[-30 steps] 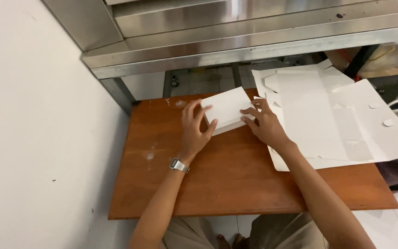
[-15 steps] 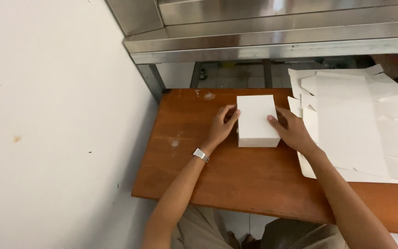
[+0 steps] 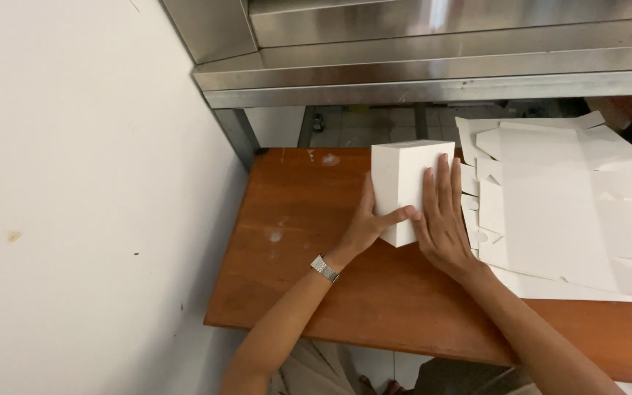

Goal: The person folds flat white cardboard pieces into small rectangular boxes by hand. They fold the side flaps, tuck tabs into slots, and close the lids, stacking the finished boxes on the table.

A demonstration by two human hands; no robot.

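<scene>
A white folded cardboard box [image 3: 402,175] stands on the brown wooden table [image 3: 309,219], tipped up on one edge. My left hand [image 3: 366,228] grips its lower left corner, thumb across the front face. A metal watch [image 3: 324,268] is on that wrist. My right hand [image 3: 442,219] lies flat with fingers spread against the box's right side and front.
A stack of flat white die-cut box blanks [image 3: 565,212] covers the table's right part. A stainless steel counter [image 3: 433,51] overhangs the far edge, with a steel leg [image 3: 239,135] at the left. A white wall [image 3: 74,197] runs along the left side.
The box has been lifted from lying flat to standing tilted on an edge. My right hand has moved from its side onto its front face.
</scene>
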